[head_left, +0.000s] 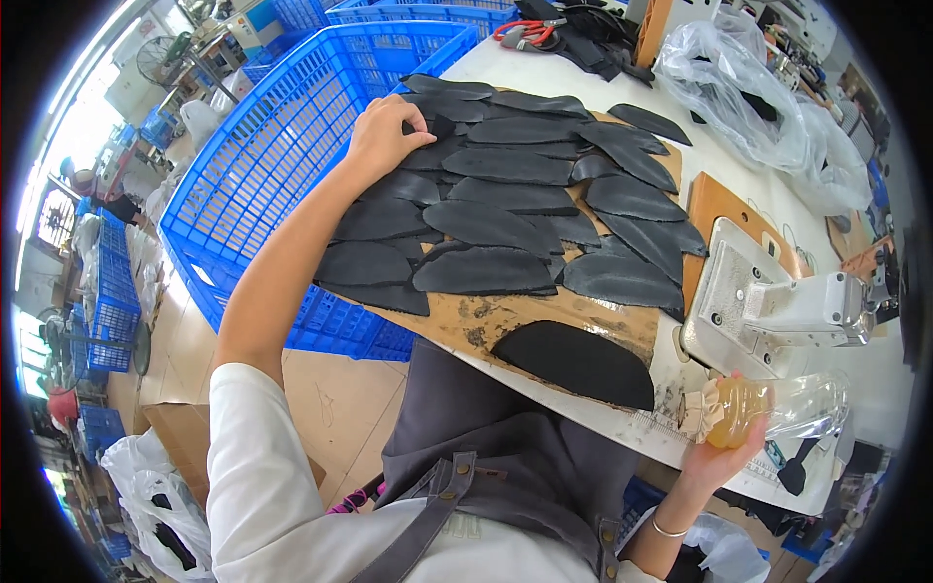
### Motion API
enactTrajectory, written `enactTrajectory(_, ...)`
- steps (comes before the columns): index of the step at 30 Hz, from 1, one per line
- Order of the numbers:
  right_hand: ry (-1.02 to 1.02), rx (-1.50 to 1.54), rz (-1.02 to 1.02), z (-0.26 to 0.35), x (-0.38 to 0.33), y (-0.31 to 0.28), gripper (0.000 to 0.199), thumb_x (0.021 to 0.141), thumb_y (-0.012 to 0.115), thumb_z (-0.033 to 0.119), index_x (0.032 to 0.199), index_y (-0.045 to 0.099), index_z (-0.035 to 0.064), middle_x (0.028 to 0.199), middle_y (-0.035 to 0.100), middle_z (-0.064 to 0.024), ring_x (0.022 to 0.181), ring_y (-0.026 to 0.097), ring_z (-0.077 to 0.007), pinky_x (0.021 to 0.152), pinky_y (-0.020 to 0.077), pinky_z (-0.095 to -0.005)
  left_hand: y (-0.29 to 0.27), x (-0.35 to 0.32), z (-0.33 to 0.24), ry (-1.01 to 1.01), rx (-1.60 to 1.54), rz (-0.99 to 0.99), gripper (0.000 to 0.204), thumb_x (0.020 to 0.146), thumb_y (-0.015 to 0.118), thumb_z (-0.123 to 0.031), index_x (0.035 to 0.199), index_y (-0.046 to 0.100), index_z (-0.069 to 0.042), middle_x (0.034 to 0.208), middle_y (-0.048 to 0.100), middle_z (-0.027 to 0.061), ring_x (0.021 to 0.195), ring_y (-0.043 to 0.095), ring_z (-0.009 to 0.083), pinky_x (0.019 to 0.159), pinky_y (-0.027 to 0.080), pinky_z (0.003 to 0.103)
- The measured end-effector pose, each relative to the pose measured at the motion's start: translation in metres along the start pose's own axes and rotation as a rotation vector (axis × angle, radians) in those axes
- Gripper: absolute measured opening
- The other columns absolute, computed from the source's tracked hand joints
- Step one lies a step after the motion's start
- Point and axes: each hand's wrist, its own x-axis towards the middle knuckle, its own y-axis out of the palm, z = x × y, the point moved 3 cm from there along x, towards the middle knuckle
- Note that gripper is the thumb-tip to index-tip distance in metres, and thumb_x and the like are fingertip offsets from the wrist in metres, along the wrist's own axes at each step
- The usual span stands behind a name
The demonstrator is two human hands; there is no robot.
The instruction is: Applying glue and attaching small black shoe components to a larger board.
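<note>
My left hand [382, 136] reaches out over a brown board [544, 316] covered with several overlapping black leaf-shaped leather pieces [505, 209]. Its fingertips pinch one piece at the pile's far left corner. One larger black piece [575, 361] lies alone at the board's near edge. My right hand [724, 452] holds a clear plastic bottle [777, 408] with amber liquid and a cloth at its mouth, lying sideways over the table's near edge.
A big blue plastic crate [282, 155] stands left of the table. A white sewing machine [777, 306] sits on the right. Clear plastic bags [748, 92] and red-handled scissors [520, 31] lie at the back. More blue crates and fans stand on the floor at left.
</note>
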Motion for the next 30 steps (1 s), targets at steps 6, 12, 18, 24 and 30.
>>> enactTrajectory(6,0.024,0.064,0.007,-0.004,0.000,0.002,0.053,0.090,0.038,0.036,0.131,0.035,0.0044,0.122,0.048,-0.0237,0.110,0.051,-0.0329,0.096,0.0401,-0.0421,-0.019,-0.006,-0.003,-0.055,0.058,-0.037,0.023,0.072,0.071,-0.029,0.072,0.061,-0.008,0.082,0.060,0.0067,0.081,0.054,0.0265,0.073,0.042,0.036)
enactTrajectory(12,-0.111,0.103,0.061,0.009,0.000,-0.003,0.056,0.088,0.038,0.038,0.134,0.032,0.0053,0.124,0.047,-0.0234,0.111,0.050,-0.0336,0.097,0.0383,-0.0434,-0.047,-0.068,-0.095,0.343,-0.228,-0.151,0.010,0.075,0.066,-0.016,0.080,0.063,-0.008,0.082,0.062,0.0067,0.080,0.057,0.0244,0.071,0.043,0.036)
enactTrajectory(18,-0.262,-0.299,0.268,0.030,-0.013,0.101,0.071,0.082,0.048,0.047,0.136,0.025,0.0059,0.122,0.045,-0.0266,0.109,0.051,-0.0339,0.093,0.0417,-0.0429,-0.030,-0.158,-0.147,0.639,-0.504,-0.062,0.026,0.067,0.066,-0.005,0.093,0.065,-0.004,0.084,0.064,0.0069,0.073,0.063,0.0215,0.061,0.049,0.030)
enactTrajectory(24,-0.345,-0.363,0.557,0.002,-0.030,0.177,0.079,0.073,0.070,0.028,0.132,0.023,0.0025,0.117,0.046,-0.0221,0.103,0.054,-0.0277,0.087,0.0454,-0.0373,-0.020,-0.166,-0.144,0.715,-0.471,-0.187,0.024,0.066,0.062,-0.005,0.090,0.063,0.000,0.085,0.064,0.0096,0.072,0.064,0.0215,0.059,0.052,0.028)
enactTrajectory(30,-0.712,-0.818,0.900,-0.007,-0.044,0.210,0.077,0.067,0.075,0.014,0.127,0.030,-0.0020,0.119,0.042,-0.0138,0.102,0.052,-0.0226,0.087,0.0430,-0.0318,-0.018,-0.167,-0.139,0.738,-0.535,-0.230,0.021,0.068,0.064,-0.005,0.087,0.060,0.002,0.084,0.063,0.0110,0.072,0.064,0.0222,0.061,0.053,0.030)
